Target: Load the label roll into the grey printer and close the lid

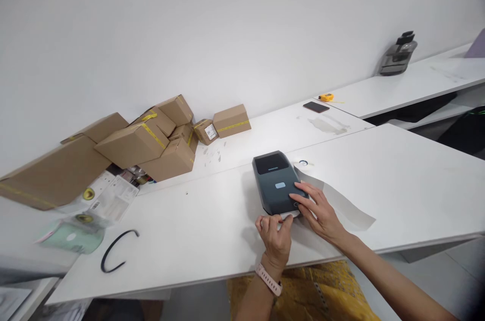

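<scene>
Bench: white, its near edge running along the person's lap, its far edge along a plain wall, a seam crossing it lengthwise.
Printer: dark teal, with a glossy black panel and a pale blue button on top; it stands right of the bench's middle, between the seam and the near edge.
Left hand: thumb and fingers pinch a white paper edge at the printer's near side; a pink watch strap circles the wrist.
Right hand: fingers partly spread, tips resting on the printer's top toward its near right corner.
Paper strip: white, trailing from behind the printer along its right side toward the near edge; whether it joins the pinched paper cannot be told.
Small ring: dark, just past the printer's far right corner.
Boxes: brown cardboard with yellow tape, heaped at the bench's far left corner and reaching along the far edge.
Black band: curved, near the near left corner.
Green pouch: at the left edge, beside clear plastic packaging.
Phone: dark, lying beyond the seam, near the far edge.
Tape measure: yellow, just beside the phone.
Bottle: smoky grey, upright on the surface farther right.
</scene>
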The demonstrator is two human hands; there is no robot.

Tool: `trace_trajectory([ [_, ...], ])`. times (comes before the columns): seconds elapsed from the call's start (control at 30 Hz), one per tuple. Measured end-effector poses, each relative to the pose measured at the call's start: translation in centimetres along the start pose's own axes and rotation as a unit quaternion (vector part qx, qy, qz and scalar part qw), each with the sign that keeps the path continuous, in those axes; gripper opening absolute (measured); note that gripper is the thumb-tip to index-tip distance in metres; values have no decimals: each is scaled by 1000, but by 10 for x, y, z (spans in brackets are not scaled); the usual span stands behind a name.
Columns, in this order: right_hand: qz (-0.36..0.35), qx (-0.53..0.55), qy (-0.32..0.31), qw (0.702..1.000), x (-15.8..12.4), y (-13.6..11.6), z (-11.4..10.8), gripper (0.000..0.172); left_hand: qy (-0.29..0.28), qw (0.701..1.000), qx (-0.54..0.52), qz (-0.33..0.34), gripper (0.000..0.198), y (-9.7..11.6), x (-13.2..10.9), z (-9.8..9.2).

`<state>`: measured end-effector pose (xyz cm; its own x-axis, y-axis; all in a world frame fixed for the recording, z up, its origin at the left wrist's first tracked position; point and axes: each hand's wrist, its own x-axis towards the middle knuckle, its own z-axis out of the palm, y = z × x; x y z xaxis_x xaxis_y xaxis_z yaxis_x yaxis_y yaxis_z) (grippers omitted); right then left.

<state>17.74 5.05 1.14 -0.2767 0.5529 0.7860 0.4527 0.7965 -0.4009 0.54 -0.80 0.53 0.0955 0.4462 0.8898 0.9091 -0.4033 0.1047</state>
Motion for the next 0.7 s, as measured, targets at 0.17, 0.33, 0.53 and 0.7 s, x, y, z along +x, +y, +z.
trace_trajectory([
  [0.17,70,34,55,995,4,-2,8,26,-1,1000,-1,2,28,0,1,2],
  [0.33,251,145,146,946,7,-8,30,20,4,1000,-22,2,25,0,-2,-2],
  [0.53,480,323,138,804,-2,1,47,73,-52,911,-235,-335,58,-7,11,-2],
  [0.7,492,332,68,802,-2,3,37,66,-148,652,-462,-582,75,-21,41,3],
])
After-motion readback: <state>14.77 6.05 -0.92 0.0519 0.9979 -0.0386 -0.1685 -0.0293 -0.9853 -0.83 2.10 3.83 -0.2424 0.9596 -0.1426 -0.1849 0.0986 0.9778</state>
